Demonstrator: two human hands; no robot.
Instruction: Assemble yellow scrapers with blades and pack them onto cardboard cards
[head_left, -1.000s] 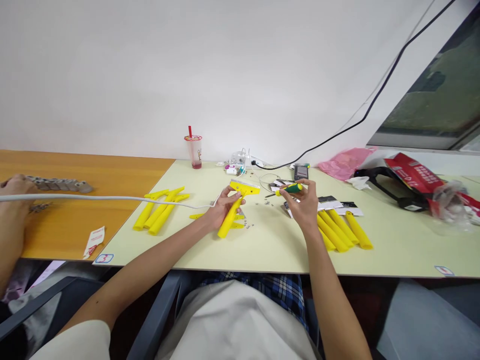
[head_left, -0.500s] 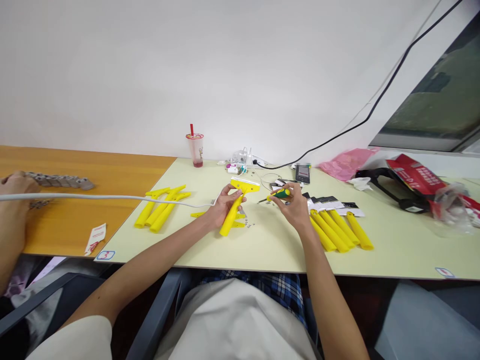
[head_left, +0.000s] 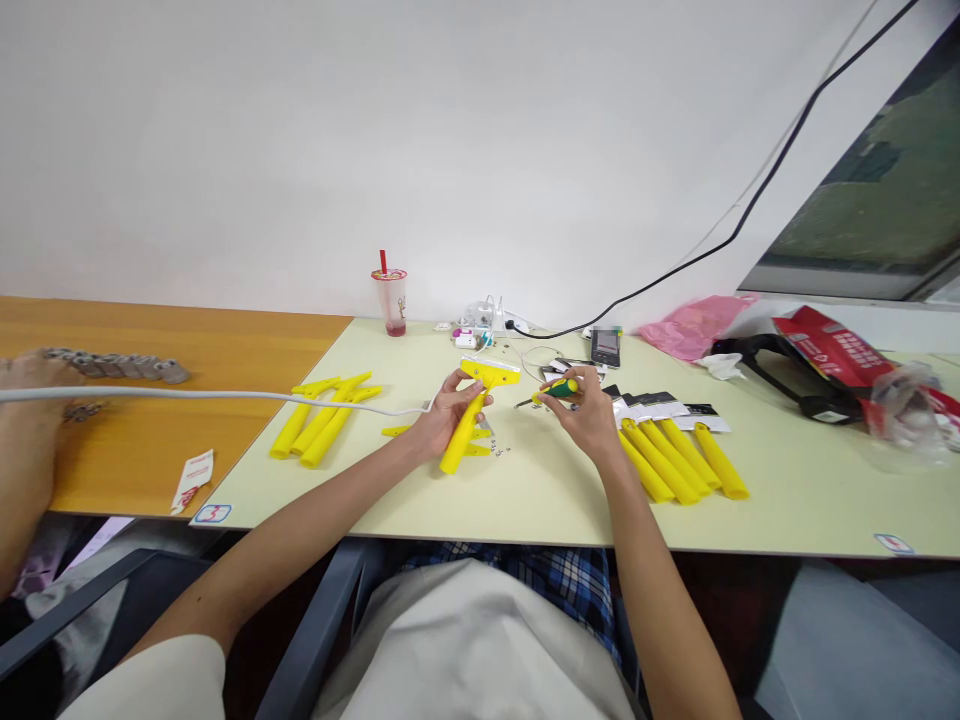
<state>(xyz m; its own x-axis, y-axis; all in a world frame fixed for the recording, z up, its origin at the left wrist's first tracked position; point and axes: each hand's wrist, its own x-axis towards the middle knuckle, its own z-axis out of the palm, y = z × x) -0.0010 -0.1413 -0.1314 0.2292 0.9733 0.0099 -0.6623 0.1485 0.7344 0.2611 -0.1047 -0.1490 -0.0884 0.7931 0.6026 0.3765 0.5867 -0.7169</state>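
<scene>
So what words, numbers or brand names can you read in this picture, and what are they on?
"3", it looks like: on the left sticker at the front edge of the pale table.
Too small or blurred to read: the right sticker, red packaging, paper slip, and print on the cup.
No brand name can be made out.

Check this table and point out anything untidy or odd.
Small metal bits lie loose on the table, near the yellow scraper in the left hand, so they look strewn rather than sorted. A crumpled pink bag at the back looks discarded.
</scene>
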